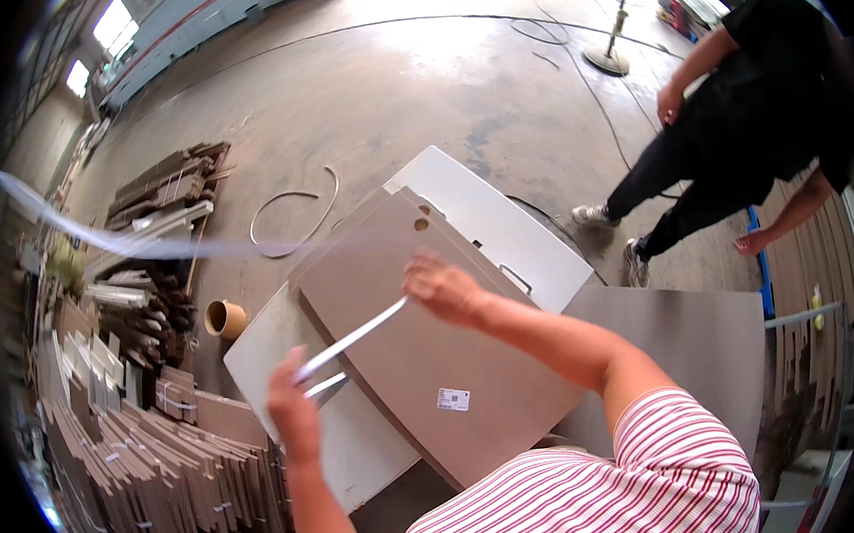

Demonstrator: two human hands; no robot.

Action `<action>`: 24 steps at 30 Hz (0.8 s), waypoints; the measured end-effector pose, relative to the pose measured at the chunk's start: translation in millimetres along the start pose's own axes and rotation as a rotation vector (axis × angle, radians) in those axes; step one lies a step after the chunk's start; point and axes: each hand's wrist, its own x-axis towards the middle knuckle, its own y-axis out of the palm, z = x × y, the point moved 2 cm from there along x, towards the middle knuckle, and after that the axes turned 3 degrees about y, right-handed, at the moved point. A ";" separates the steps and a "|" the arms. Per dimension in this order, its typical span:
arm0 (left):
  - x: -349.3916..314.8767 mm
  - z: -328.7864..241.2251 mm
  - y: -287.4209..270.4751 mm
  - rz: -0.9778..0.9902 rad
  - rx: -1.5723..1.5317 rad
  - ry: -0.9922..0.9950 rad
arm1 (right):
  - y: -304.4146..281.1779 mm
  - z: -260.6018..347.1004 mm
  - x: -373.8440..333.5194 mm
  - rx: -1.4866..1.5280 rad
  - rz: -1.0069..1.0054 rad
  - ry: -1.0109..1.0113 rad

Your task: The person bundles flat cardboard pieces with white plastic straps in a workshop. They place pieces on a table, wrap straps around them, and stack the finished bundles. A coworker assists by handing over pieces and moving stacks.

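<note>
Both hands clamped on white edge strip (353,339): L hand (293,409) low end, R hand (443,287) top. Brown panel (423,356) edge prob half stripped.

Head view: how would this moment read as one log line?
left hand grips white strip | right hand at strip's other end | brown panel beneath | another person nearby

Curved panel (423,356): taupe brown, small white label | edging strip (353,339): white | flat board (498,224): white | shirt sleeve (658,458): red-and-white stripes | cardboard tube (225,318): tan | floor (384,81): grey | bystander's clothes (753,115): black
</note>
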 end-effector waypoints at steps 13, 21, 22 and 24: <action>-24.6 -31.3 -138.7 -0.635 -0.413 -0.201 | 11.3 -233.0 -97.5 0.262 -0.425 1.034; -24.7 -39.6 -166.0 -0.773 -0.360 -0.205 | 25.1 -228.1 -94.4 0.716 -0.476 1.116; -23.7 -37.5 -161.3 -0.732 -0.353 -0.228 | 39.3 -228.0 -95.0 0.580 -0.422 1.062; -28.7 -25.5 -154.2 -0.640 -0.323 -0.236 | 71.6 -217.1 -102.2 0.673 -0.319 1.161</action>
